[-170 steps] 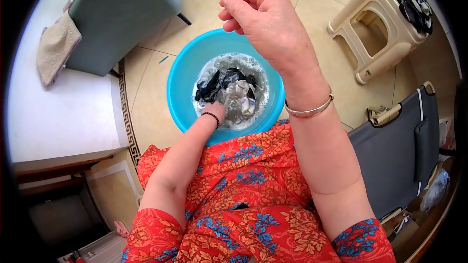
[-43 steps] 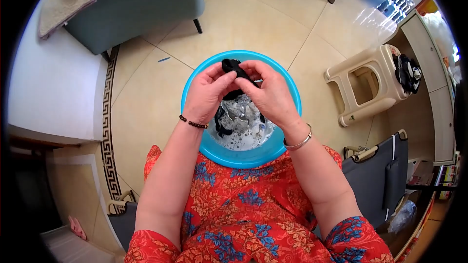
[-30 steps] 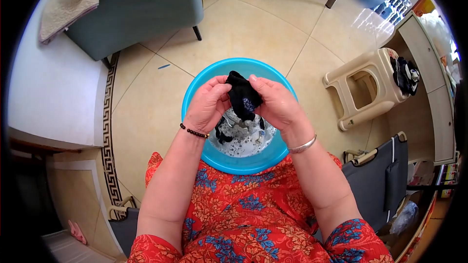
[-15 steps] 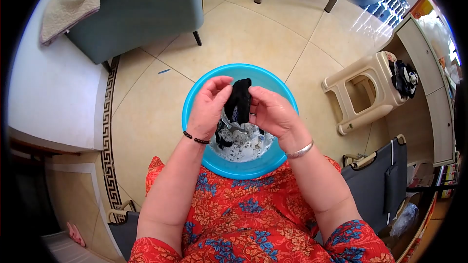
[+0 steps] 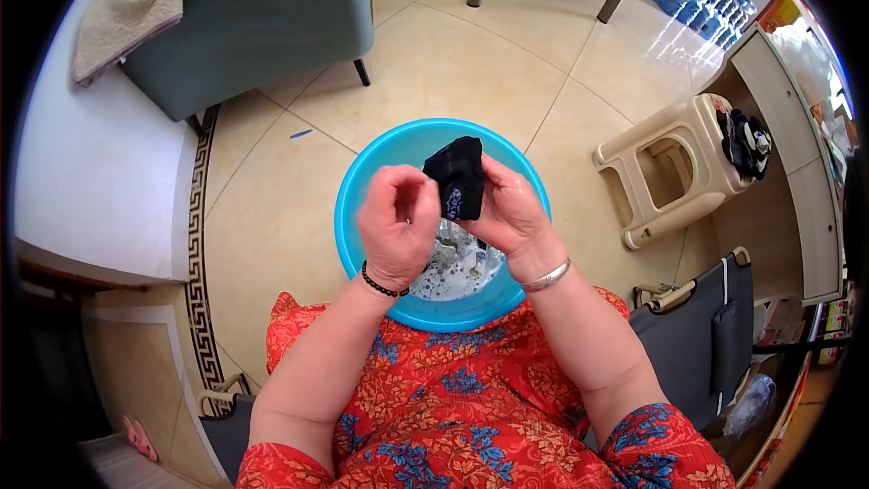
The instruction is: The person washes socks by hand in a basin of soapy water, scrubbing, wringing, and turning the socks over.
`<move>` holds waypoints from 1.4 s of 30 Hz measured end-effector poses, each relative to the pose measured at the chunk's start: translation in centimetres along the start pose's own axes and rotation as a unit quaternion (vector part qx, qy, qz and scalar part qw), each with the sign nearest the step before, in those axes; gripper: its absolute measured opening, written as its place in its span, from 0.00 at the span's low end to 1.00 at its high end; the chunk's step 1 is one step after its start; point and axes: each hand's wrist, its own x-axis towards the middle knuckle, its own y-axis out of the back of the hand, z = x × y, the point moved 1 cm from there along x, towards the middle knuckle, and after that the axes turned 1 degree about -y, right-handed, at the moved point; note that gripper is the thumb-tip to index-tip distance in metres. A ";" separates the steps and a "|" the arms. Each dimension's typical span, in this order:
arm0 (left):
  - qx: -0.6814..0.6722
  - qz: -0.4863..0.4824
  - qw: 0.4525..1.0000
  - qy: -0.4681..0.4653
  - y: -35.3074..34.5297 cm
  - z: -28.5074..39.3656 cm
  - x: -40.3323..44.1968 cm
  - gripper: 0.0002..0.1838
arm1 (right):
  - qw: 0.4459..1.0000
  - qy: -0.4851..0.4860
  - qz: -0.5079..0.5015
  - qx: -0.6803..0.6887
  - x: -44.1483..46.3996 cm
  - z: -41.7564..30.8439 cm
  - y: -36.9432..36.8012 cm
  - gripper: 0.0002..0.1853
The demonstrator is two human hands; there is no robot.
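A black sock (image 5: 457,172) with a small bluish-purple pattern is held above the blue basin (image 5: 348,217). On its right side my right hand (image 5: 514,213), wearing a silver bangle, grips the fabric between thumb and fingers. My left hand (image 5: 394,222), with a dark bead bracelet, is curled at the sock's left edge, thumb and forefinger pinched against it. Below both hands, foamy water (image 5: 457,276) fills the bottom of the basin. Pieces of cloth lie partly covered in the suds, and my left hand hides some of them.
At the right a beige plastic stool (image 5: 656,167) carries a pile of dark cloth items (image 5: 744,145). A grey-green armchair (image 5: 262,23) stands at the upper left. Beside me is a dark folding chair (image 5: 697,335). Tiled floor (image 5: 434,63) surrounds the basin.
The sock has been turned and spread wider, showing its pattern. My left hand has moved down and curled its fingers; my right hand has shifted slightly, still gripping the sock.
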 end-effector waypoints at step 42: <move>-0.504 -0.076 0.776 0.371 1.5 -2.8 2.1 0.12 | 0.995 0.033 0.069 -0.064 -0.7 0.7 -2.0 0.17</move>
